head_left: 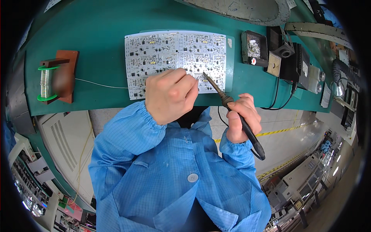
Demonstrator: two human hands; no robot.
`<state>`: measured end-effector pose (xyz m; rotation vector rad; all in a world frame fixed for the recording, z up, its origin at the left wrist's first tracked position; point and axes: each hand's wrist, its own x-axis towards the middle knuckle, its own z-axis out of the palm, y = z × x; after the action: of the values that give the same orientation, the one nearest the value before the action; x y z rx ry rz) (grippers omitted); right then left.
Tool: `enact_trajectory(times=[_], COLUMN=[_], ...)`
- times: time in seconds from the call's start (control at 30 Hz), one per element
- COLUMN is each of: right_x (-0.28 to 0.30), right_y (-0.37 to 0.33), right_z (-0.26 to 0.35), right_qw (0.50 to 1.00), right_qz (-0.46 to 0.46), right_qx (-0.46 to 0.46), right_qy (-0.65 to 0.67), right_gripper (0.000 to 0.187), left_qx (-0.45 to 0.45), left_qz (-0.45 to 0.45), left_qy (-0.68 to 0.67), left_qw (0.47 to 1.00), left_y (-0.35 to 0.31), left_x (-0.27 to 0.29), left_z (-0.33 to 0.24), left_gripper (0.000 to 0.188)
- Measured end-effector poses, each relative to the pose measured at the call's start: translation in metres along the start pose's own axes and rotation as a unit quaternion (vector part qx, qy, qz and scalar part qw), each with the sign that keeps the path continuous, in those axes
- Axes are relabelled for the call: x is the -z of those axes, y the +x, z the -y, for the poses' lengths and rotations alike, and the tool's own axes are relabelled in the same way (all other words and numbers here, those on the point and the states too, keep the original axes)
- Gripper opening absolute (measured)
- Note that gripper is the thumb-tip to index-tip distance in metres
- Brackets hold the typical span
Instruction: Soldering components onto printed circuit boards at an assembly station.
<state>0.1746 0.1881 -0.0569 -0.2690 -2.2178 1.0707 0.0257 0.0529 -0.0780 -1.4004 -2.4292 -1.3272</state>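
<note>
A white circuit board panel (pixel 203 60), full of small parts, lies on the green bench mat. Over its near middle my left hand (pixel 172 92) is closed in a pinch on solder wire (pixel 102 84), which runs left to a spool (pixel 47 83) with green rims on a brown stand. My right hand (pixel 243 118) grips a soldering iron (pixel 249 131) by its dark handle. The iron's tip meets or hovers just above the right half of the panel, close to my left fingertips; contact is too small to tell. My left hand hides part of the panel's near edge.
Right of the panel stand a black tray (pixel 254 48) of solder scraps, an iron holder (pixel 282 50) and a black soldering station (pixel 295 69) with cables. A large round grey frame (pixel 247 11) hangs over the far edge. The green mat (pixel 104 42) extends left of the panel.
</note>
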Motion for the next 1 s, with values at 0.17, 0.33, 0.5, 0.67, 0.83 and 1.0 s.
enact_trajectory(times=[0.17, 0.33, 0.5, 0.67, 0.83, 1.0], right_x=[0.001, -0.001, -0.002, -0.002, -0.004, -0.002], right_y=[0.001, 0.001, 0.002, 0.003, 0.006, 0.007], right_z=[0.001, 0.002, 0.002, 0.002, 0.002, 0.004], right_qw=[1.000, 1.000, 1.000, 1.000, 1.000, 1.000], right_qz=[0.004, 0.000, -0.005, -0.002, -0.013, -0.022], right_qx=[0.003, -0.005, -0.002, 0.003, 0.008, 0.006], right_qy=[-0.010, 0.000, 0.000, -0.002, 0.000, 0.001], right_gripper=[0.018, 0.018, 0.018, 0.018, 0.019, 0.018], left_qx=[-0.003, 0.000, -0.004, 0.020, 0.078, 0.114], left_qz=[0.006, 0.011, 0.009, -0.009, -0.045, -0.083], left_qy=[-0.003, 0.010, 0.007, -0.008, -0.011, 0.009], left_qw=[1.000, 1.000, 1.000, 1.000, 0.996, 0.990], left_y=[0.000, 0.000, -0.001, -0.002, 0.000, -0.001], left_x=[-0.002, -0.003, -0.002, 0.011, 0.038, 0.057], left_z=[0.000, 0.001, 0.000, -0.004, -0.001, 0.018], left_gripper=[0.015, 0.013, 0.009, 0.008, 0.010, 0.010])
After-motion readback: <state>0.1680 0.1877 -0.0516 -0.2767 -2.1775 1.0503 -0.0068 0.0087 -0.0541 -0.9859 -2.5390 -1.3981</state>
